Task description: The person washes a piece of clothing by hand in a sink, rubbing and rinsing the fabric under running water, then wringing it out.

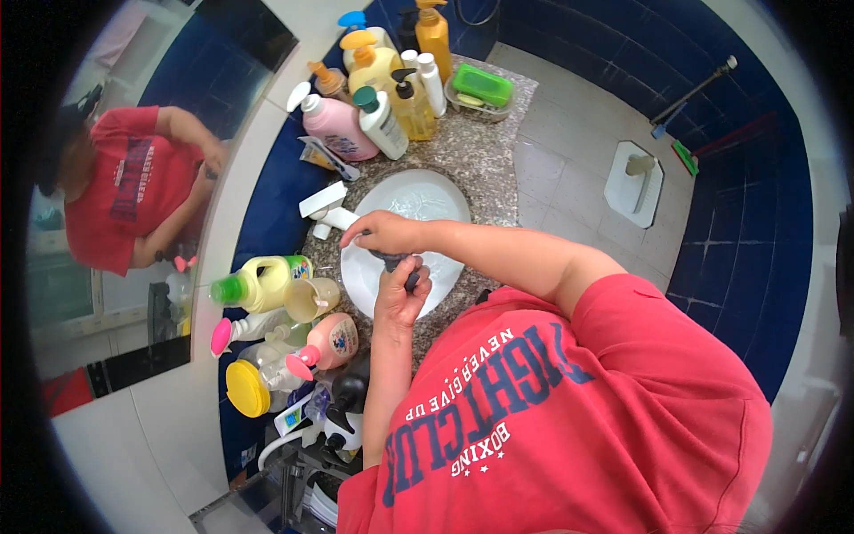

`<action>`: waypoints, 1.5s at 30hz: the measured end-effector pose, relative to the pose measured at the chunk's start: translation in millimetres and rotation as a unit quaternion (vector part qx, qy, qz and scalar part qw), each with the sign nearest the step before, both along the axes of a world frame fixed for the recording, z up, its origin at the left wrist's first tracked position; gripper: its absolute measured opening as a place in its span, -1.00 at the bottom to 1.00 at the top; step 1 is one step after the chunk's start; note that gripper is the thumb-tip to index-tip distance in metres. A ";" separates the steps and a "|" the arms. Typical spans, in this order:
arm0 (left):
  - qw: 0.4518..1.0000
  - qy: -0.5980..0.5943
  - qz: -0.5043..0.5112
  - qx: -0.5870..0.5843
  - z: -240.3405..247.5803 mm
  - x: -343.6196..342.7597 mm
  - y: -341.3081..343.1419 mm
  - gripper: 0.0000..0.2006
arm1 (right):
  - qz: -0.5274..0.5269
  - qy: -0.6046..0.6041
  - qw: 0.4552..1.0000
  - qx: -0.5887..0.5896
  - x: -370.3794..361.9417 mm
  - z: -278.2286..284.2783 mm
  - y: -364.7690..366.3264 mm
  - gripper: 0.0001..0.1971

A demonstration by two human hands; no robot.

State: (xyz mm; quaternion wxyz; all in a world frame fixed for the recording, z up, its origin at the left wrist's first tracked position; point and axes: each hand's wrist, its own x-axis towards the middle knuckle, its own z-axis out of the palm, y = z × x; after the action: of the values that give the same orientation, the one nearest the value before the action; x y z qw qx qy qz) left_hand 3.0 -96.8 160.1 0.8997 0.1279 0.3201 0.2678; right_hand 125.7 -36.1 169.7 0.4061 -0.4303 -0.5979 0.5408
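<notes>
A small dark grey piece of cloth (391,260), bunched up, is stretched between my two hands over the round white sink (449,198). My left hand (402,292) is closed round its lower end, and a dark bit sticks out by the fingers. Coming in from the right, my right hand (384,233) grips the upper end with bent fingers. What kind of cloth it is cannot be made out. The white faucet (326,210) stands just left of my right hand. Shiny, rippled water shows in the sink.
Pump bottles, such as a pink one (336,129), crowd the speckled stone counter (494,169) beyond the sink. A green brush (483,85) lies in a dish there. Nearer left stand a yellow jug (267,282) and a beige cup (311,300). A mirror (169,62) fills the left side.
</notes>
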 end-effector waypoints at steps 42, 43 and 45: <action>0.893 -0.352 0.063 -0.273 55.3 15.6 -9.3 -0.55 | 0.167 0.718 0.623 -0.263 -1.3 -10.5 -41.1 -0.40; 0.896 -0.338 0.069 -0.280 52.6 16.3 -11.0 -0.56 | 0.160 0.724 0.619 -0.259 -1.2 -16.0 -41.9 -0.40; 0.899 -0.319 0.071 -0.292 47.4 17.2 -14.5 -0.58 | 0.157 0.711 0.657 -0.196 -0.6 -27.0 -41.8 -0.56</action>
State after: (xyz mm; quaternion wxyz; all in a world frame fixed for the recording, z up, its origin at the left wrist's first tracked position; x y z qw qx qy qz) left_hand 20.2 -111.3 207.4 0.9291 -0.2562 0.0882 0.2518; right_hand 125.0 -78.0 142.7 0.5224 0.1163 -0.0656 0.8422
